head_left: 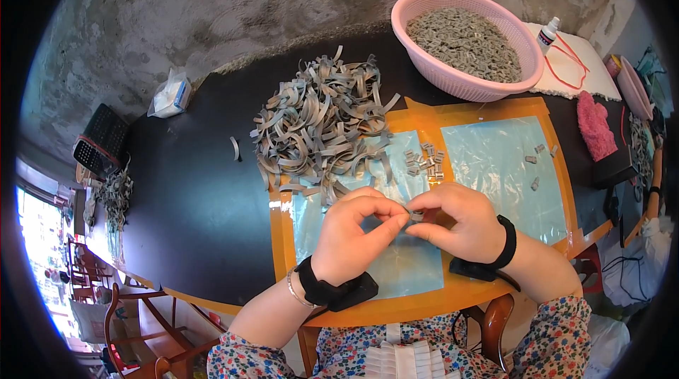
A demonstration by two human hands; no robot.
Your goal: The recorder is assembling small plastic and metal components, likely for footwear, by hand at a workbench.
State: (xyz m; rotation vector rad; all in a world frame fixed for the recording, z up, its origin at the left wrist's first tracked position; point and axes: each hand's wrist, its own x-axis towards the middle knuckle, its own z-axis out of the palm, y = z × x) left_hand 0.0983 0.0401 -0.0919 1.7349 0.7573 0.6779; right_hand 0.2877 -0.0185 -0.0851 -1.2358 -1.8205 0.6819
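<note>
Hands meet over the middle of a blue mat [495, 167] taped down with orange tape on a dark worktop [191, 188]. The left hand [350, 234] and the right hand [456, 220] face each other, and together they pinch a small grey strap piece [416, 215] between thumbs and forefingers; the other fingers curl loosely out of the way, so the piece stays where both thumbs can work it. It sits off the mat, just above it, between the two sets of fingertips.

A tangled heap of grey straps [322, 124] lies just beyond the hands, partly on the mat, near enough to draw from without leaning. Beside it, a small cluster of short grey pieces [424, 161] rests on the mat, and a few loose ones [535, 159] lie further right. A pink basket [453, 78] at the far edge is filled with many similar small grey pieces, well apart from the hands. A small glue bottle [548, 32] stands just right of the basket, and a pink cloth [594, 128] lies below it. Each wrist carries a black band.
</note>
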